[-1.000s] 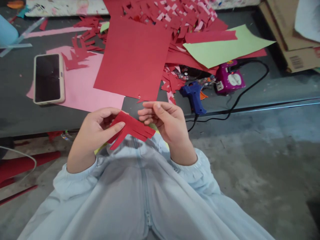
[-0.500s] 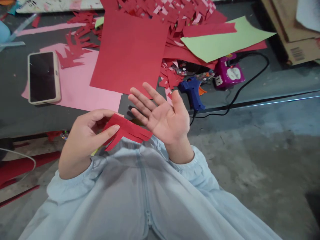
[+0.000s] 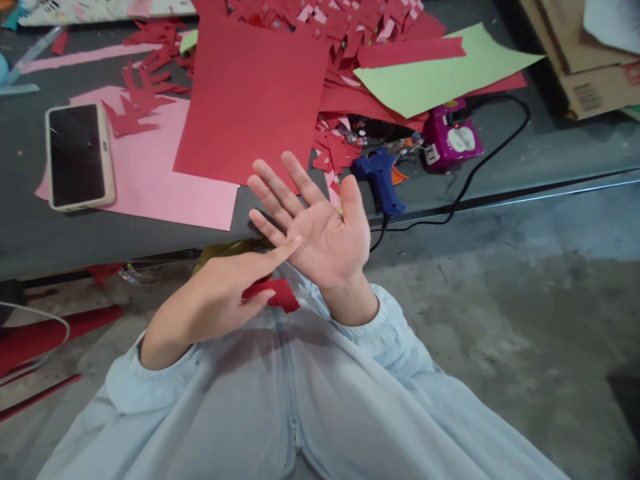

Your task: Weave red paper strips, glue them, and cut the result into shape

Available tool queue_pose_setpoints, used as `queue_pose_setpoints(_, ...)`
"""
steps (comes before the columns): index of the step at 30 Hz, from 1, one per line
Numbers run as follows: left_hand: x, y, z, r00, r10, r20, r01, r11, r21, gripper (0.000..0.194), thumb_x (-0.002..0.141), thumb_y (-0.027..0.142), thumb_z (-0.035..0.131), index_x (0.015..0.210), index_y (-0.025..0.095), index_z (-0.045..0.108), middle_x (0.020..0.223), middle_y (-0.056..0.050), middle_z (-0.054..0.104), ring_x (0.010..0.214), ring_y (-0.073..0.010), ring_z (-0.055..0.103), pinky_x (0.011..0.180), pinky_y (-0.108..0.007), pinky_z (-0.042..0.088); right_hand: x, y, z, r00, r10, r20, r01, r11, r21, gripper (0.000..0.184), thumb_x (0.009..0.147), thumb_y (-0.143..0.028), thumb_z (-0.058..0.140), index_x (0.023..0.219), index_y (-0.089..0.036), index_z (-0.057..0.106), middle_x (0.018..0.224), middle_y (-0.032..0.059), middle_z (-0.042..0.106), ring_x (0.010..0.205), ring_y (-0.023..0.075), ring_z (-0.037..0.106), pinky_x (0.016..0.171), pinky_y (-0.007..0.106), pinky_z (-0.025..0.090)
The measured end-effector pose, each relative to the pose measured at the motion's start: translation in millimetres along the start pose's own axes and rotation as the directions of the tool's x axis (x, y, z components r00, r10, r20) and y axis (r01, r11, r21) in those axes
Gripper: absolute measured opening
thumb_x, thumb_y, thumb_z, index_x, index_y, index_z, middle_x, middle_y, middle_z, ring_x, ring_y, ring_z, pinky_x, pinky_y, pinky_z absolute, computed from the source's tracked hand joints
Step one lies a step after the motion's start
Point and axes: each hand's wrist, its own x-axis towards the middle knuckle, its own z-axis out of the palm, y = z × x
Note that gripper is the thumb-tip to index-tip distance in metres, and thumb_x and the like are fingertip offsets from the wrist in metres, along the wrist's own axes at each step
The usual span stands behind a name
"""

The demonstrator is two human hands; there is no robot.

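My right hand point(image 3: 320, 230) is raised palm up with its fingers spread, holding nothing. My left hand point(image 3: 227, 293) reaches across below it, its index finger stretched out and touching the right palm. The other left fingers grip a red cut paper piece point(image 3: 277, 293), mostly hidden under the hand. Both hands hover over my lap in a light blue zip jacket point(image 3: 280, 400), just in front of the dark table edge point(image 3: 150, 243).
The table carries a large red sheet point(image 3: 250, 100), a pink sheet point(image 3: 160, 180), a phone point(image 3: 77, 157), a green sheet point(image 3: 435, 73), red paper scraps point(image 3: 350, 30), a blue glue gun point(image 3: 380, 180) and a purple device point(image 3: 453, 143) with a black cable. Cardboard boxes point(image 3: 575, 60) stand at the right.
My right hand let go of the red piece and opened palm up. My left hand moved right and lower with the piece, and its index finger now touches the right palm.
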Motion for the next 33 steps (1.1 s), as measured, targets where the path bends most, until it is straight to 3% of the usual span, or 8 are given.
queue_pose_setpoints(5, 0.9, 2.7, 4.9, 0.993, 0.102, 0.059, -0.102, 0.995, 0.01, 0.065, 0.092, 0.013, 0.047, 0.154, 0.034, 0.04, 0.084, 0.003, 0.07, 0.072, -0.0147, 0.063, 0.075, -0.027, 0.052, -1.1, 0.0, 1.4, 0.999, 0.021, -0.031, -0.022, 1.0, -0.02, 0.071, 0.09, -0.079, 0.022, 0.133, -0.035, 0.056, 0.153, 0.0023, 0.054, 0.148, 0.0219, 0.043, 0.114, 0.053, 0.042)
queue_pose_setpoints(12, -2.9, 3.7, 0.0, 0.978, -0.006, -0.21, 0.041, 0.986, 0.162, 0.075, 0.093, 0.015, 0.054, 0.16, 0.032, 0.025, 0.094, 0.003, 0.07, 0.074, -0.0106, 0.063, 0.072, -0.02, 0.051, -6.7, 0.5, -1.4, 0.998, 0.024, 0.064, -0.013, 0.984, -0.18, 0.076, 0.09, -0.08, 0.018, 0.137, -0.033, 0.056, 0.155, 0.0038, 0.051, 0.149, 0.0225, 0.041, 0.111, 0.048, 0.046)
queue_pose_setpoints(24, -5.4, 15.3, -6.5, 0.95, -0.068, -0.305, 0.119, 0.981, 0.153, 0.079, 0.094, 0.02, 0.053, 0.163, 0.026, 0.015, 0.104, -0.004, 0.072, 0.082, -0.0143, 0.067, 0.078, -0.025, 0.054, -16.3, 0.4, -4.0, 0.989, 0.136, 0.059, -0.123, 0.976, -0.179, 0.081, 0.09, -0.08, 0.016, 0.133, -0.029, 0.062, 0.147, 0.0057, 0.061, 0.138, 0.0227, 0.055, 0.109, 0.044, 0.05)
queue_pose_setpoints(29, -7.7, 9.4, -5.5, 0.955, -0.032, -0.293, 0.088, 0.98, 0.179, 0.072, 0.094, 0.016, 0.053, 0.159, 0.033, 0.027, 0.103, -0.001, 0.073, 0.082, -0.0123, 0.067, 0.076, -0.022, 0.052, -16.3, -0.4, -2.8, 0.993, 0.105, 0.056, -0.095, 0.983, -0.156, 0.074, 0.093, -0.077, 0.021, 0.128, -0.03, 0.066, 0.144, 0.0048, 0.063, 0.139, 0.0233, 0.055, 0.109, 0.046, 0.05)
queue_pose_setpoints(33, -6.6, 1.7, -4.7, 0.953, -0.164, -0.255, 0.171, 0.985, 0.007, 0.07, 0.091, 0.019, 0.058, 0.156, 0.034, 0.036, 0.096, 0.002, 0.072, 0.077, -0.0103, 0.065, 0.076, -0.02, 0.052, -14.1, -5.3, -4.3, 0.999, -0.018, -0.03, 0.012, 0.98, -0.2, 0.055, 0.096, -0.068, 0.038, 0.119, -0.031, 0.072, 0.137, 0.0028, 0.069, 0.135, 0.0229, 0.059, 0.108, 0.046, 0.052)
